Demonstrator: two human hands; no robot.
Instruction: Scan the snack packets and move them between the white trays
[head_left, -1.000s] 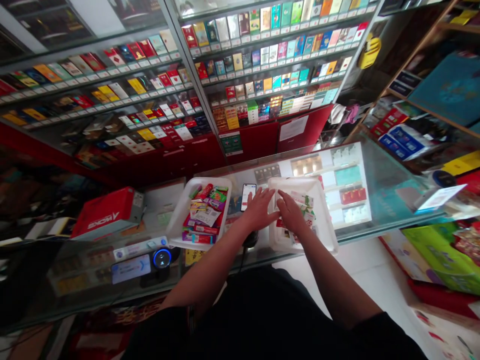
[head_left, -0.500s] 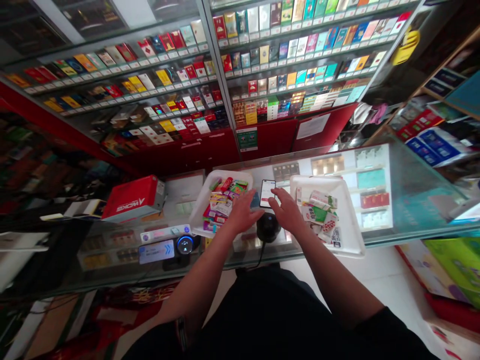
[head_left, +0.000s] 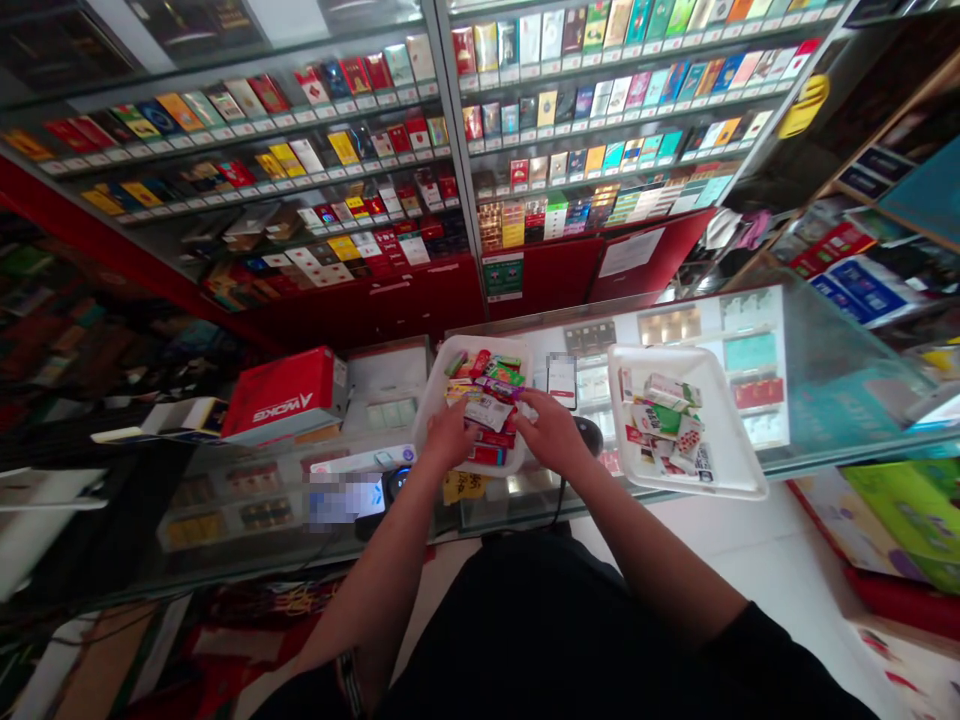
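A white tray (head_left: 431, 385) filled with small colourful candy packets stands on the glass counter. My left hand (head_left: 450, 435) reaches over its left side, fingers apart and tips among the packets, near a white-and-purple packet (head_left: 487, 412). From the right, my right hand (head_left: 551, 432) comes over the tray's rim. Its fingers are apart, with the tips at the end of a purple packet (head_left: 499, 388). No firm grip shows in either hand. Behind my right hand lies a phone (head_left: 561, 385) with a lit screen. A black rounded device (head_left: 589, 435) with a cable is partly hidden by my right wrist.
A second white tray (head_left: 731, 455) with several packets and small boxes stands to the right. On the left are a red box (head_left: 281, 392) and a lit payment display (head_left: 345, 500). The counter's glass edge (head_left: 840, 450) runs rightward. Cigarette shelves (head_left: 465, 130) rise behind.
Both hands have moved away from the phone and scanner-like black device, onto the packets in the left tray. The camera view has shifted slightly left.
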